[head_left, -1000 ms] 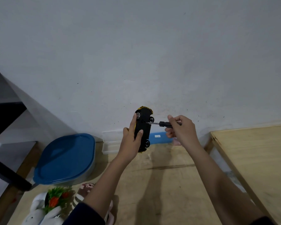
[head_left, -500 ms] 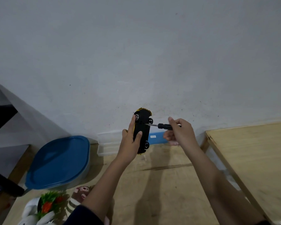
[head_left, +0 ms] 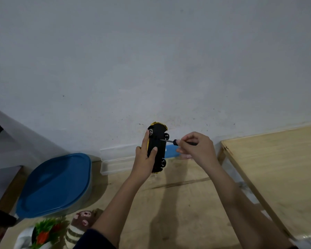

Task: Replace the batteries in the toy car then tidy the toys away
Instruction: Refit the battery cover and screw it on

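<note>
toy car [head_left: 157,146] in left hand [head_left: 143,159], screwdriver [head_left: 176,141] in right hand [head_left: 198,148]

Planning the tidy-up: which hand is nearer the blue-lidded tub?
Left. The left hand, gripping the car, is right of the tub; the right hand, holding the screwdriver, is farther right.

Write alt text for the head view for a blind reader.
A left hand grips a black toy car, underside showing, while the right hand holds a screwdriver tip to it. A blue-lidded container and a plush monkey sit lower left.
</note>
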Demonstrator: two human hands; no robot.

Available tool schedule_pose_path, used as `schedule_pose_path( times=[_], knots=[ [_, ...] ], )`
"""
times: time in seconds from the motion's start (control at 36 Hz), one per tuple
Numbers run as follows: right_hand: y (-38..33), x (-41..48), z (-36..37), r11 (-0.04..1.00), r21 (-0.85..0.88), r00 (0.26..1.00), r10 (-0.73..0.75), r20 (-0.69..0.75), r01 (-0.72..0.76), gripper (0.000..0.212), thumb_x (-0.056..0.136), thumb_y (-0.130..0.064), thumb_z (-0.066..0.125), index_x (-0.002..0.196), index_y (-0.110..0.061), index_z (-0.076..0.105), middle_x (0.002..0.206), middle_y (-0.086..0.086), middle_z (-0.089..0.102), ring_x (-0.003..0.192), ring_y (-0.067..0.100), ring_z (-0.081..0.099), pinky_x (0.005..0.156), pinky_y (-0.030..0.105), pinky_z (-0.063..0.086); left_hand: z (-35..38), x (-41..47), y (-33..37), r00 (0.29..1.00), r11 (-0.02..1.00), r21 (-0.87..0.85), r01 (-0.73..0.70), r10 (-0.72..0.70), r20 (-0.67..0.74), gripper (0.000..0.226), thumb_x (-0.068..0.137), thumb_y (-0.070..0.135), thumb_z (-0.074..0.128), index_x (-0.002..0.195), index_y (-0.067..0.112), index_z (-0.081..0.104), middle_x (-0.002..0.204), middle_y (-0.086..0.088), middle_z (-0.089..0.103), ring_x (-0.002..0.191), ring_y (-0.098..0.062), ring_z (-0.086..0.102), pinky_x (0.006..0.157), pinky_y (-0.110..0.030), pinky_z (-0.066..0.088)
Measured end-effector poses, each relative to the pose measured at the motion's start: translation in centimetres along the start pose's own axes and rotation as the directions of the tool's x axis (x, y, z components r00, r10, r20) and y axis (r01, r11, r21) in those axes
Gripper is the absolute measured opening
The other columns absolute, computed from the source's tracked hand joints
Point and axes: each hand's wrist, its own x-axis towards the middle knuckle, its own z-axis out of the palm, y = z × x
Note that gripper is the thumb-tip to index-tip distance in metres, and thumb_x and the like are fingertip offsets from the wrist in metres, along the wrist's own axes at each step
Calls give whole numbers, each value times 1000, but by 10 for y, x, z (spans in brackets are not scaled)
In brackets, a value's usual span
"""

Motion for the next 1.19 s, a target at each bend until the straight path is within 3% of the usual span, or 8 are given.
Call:
schedule_pose_path(
  times=[0.19, 0.36, 0.58, 0.75, 0.83, 0.94, 1.08, 1.19],
  knots=[
    [22, 6, -10, 998, 22, 997, 68, -40, -67, 9, 82, -9, 68, 79, 0, 67, 80, 18, 71, 63, 27, 71, 71, 38, 59, 14, 1, -12, 996, 997, -44, 56, -53, 70, 60, 95, 35, 46, 139, 57, 12, 122, -11, 53, 101, -22, 59, 81, -23, 49],
    [48, 3, -24, 999, -12, 998, 38, -59, -39, 6, 80, 0, 67, 85, -3, 66, 80, 16, 67, 56, 10, 65, 56, 17, 54, 27, -4, -44, 973, 976, 2, 219, -218, 71, 61, 97, 32, 44, 138, 60, 7, 131, -12, 47, 111, -28, 52, 84, -32, 45],
    [86, 5, -37, 988, -29, 986, 152, -66, -155, 8, 79, 8, 65, 84, 1, 63, 79, 17, 62, 49, 6, 63, 54, 15, 54, 48, -15, -80, 888, 898, 161, 410, -433, 154, 67, 98, 20, 39, 145, 46, -1, 132, -19, 45, 89, -27, 53, 62, -25, 42],
    [107, 6, -46, 969, -37, 967, 241, -86, -244, 16, 79, 1, 67, 74, -14, 64, 80, 14, 67, 53, 9, 65, 56, 17, 54, 60, -9, -91, 860, 853, 229, 469, -500, 101, 67, 97, 23, 44, 146, 44, 3, 130, -17, 44, 92, -29, 56, 79, -31, 44],
    [113, 7, -50, 969, -41, 966, 239, -98, -244, 14, 80, -1, 67, 76, -13, 65, 79, 13, 68, 56, 11, 67, 59, 18, 55, 66, -7, -86, 866, 825, 335, 455, -497, 49, 64, 98, 32, 41, 145, 45, 0, 113, -12, 39, 73, -21, 51, 77, -33, 48],
    [117, 8, -53, 967, -22, 963, 253, -97, -256, 7, 81, -1, 66, 81, -7, 64, 81, 13, 68, 59, 14, 67, 60, 18, 56, 72, -5, -87, 880, 743, 533, 404, -475, -5, 65, 95, 48, 38, 145, 45, -4, 122, -17, 42, 91, -34, 58, 82, -41, 52],
    [123, 11, -56, 964, -14, 958, 261, -120, -264, 8, 81, -1, 66, 81, -9, 64, 83, 14, 68, 62, 18, 67, 62, 19, 56, 85, 3, -80, 882, 641, 655, 400, -463, -86, 76, 92, 53, 41, 148, 9, 12, 145, -17, 30, 127, -33, 37, 94, -44, 41],
    [128, 13, -62, 960, 8, 953, 278, -116, -279, 8, 81, -1, 66, 83, -8, 65, 86, 15, 68, 60, 15, 68, 61, 18, 56, 97, 4, -77, 860, 714, 530, 457, -507, -57, 70, 93, 49, 42, 146, 12, 16, 144, -21, 17, 129, -39, 26, 97, -48, 38]
  ],
)
